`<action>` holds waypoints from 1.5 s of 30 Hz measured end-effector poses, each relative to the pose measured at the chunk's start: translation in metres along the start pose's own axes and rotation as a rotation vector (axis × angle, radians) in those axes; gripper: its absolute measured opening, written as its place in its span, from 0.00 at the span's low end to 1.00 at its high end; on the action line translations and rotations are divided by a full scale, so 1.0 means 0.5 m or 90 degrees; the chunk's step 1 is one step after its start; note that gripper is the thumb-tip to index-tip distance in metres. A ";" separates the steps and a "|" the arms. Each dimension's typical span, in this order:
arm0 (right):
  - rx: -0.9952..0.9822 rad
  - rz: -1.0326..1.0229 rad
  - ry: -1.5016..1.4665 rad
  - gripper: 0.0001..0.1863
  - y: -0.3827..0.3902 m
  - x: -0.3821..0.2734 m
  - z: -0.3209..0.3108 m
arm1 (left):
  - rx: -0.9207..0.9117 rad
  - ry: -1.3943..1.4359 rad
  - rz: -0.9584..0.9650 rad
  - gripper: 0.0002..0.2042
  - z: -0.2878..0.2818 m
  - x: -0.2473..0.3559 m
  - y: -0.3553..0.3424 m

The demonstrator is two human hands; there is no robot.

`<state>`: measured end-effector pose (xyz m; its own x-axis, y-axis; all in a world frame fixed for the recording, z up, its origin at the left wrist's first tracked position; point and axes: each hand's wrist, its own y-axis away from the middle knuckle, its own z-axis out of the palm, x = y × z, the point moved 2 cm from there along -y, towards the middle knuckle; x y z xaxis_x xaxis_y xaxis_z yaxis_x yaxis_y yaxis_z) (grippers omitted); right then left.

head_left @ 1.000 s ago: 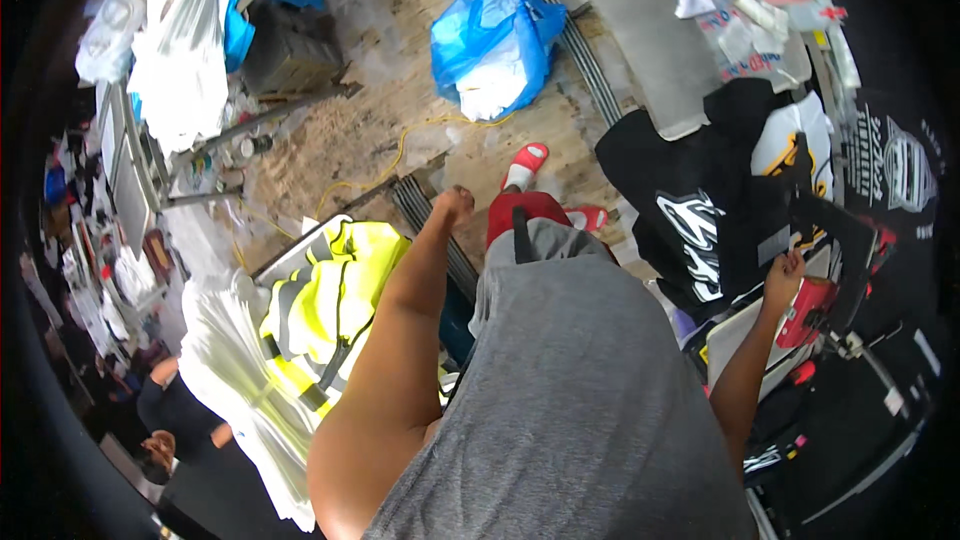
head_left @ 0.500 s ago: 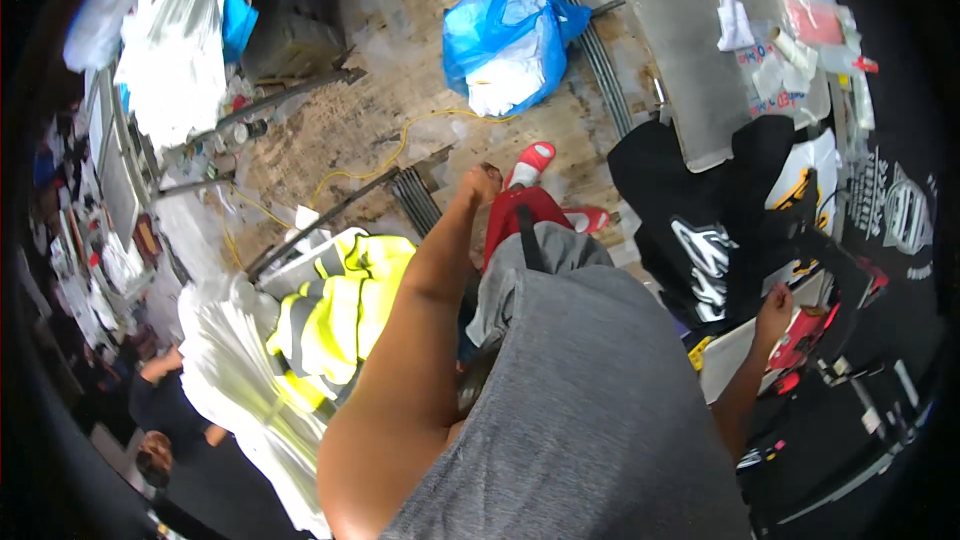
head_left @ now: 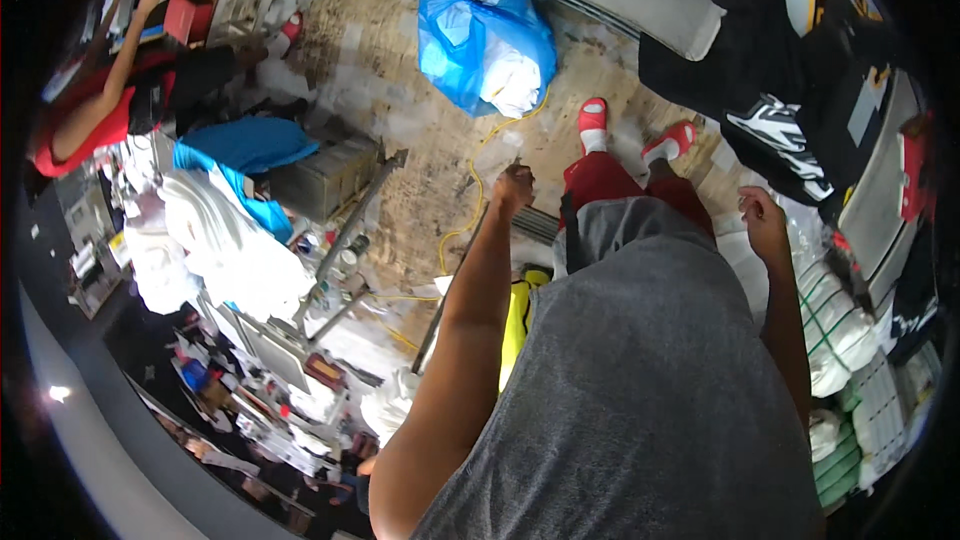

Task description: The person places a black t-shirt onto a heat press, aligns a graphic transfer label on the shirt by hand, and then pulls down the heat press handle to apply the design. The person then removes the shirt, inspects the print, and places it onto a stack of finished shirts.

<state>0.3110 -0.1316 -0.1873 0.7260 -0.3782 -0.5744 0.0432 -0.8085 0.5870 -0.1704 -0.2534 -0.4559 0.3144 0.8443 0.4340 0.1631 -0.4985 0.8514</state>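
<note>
My left hand [head_left: 515, 186] hangs over the floor beside my left leg, with its fingers curled in. Whatever it may hold is hidden. On the other side, my right hand [head_left: 764, 220] is raised beside my body, its fingers loosely bent and apart, with nothing seen in them. Nearest to it is a black garment [head_left: 790, 130] with a white print, draped over a grey board. A blue plastic bag [head_left: 470, 40] stuffed with white cloth lies on the floor ahead of my feet.
A yellow cord [head_left: 476, 175] runs along the worn floor. White cloth [head_left: 235, 245] is piled at left by a grey box [head_left: 325, 178] and metal bars. A person in a red top [head_left: 95, 130] reaches over a table at far left. Wrapped bundles [head_left: 835, 325] stand at right.
My view has swung round to the right, and my feet have come apart. My right hand has come away from the board with the black garment. A person in red has come into view.
</note>
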 end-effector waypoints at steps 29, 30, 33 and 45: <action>-0.009 0.271 -0.127 0.17 0.105 0.330 0.031 | -0.001 -0.079 0.029 0.13 0.003 0.044 -0.036; -0.004 0.277 -0.158 0.17 0.107 0.348 0.033 | 0.011 -0.064 0.053 0.13 0.001 0.044 -0.038; 0.006 0.281 -0.169 0.16 0.116 0.375 0.042 | -0.007 -0.077 0.083 0.14 0.001 0.070 -0.033; 0.014 0.276 -0.140 0.17 0.128 0.365 0.045 | -0.058 -0.180 0.107 0.15 0.007 0.125 -0.026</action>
<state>0.4309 -0.2625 -0.2677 0.5116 -0.7666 -0.3880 -0.2472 -0.5638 0.7880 -0.1498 -0.1949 -0.4411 0.5785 0.6573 0.4831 0.0063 -0.5958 0.8031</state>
